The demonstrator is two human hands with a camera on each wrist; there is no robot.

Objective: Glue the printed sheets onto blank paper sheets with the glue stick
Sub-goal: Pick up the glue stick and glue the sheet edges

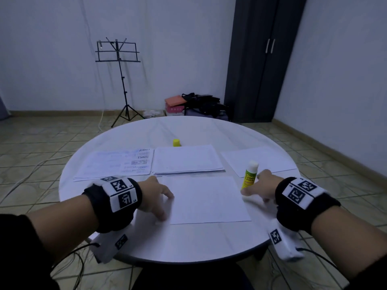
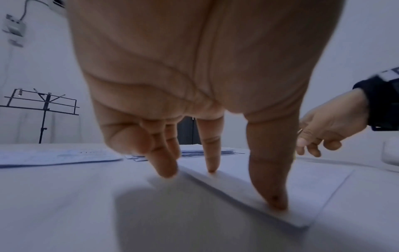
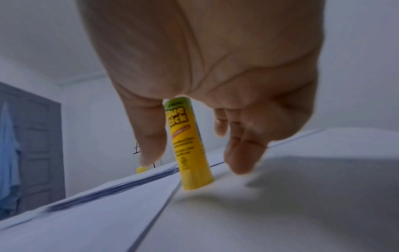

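A blank sheet [image 1: 206,199] lies on the round white table [image 1: 188,241] in front of me. My left hand [image 1: 165,204] rests straight fingertips [image 2: 212,168] on the sheet's left edge. To the sheet's right the yellow glue stick [image 1: 249,176] stands upright and uncapped, with white glue showing at its top. My right hand [image 1: 254,188] is cupped loosely around its base. In the right wrist view the thumb [image 3: 151,145] is beside the glue stick [image 3: 190,145] and the fingers [image 3: 244,153] stay apart from it. Printed sheets [image 1: 117,164] lie at the back left.
A stack of white sheets [image 1: 186,160] sits behind the blank sheet, and another single sheet [image 1: 259,162] lies at the back right. The yellow cap [image 1: 176,142] stands behind the stack. A music stand [image 1: 119,59], bags and a dark wardrobe [image 1: 263,59] are beyond the table.
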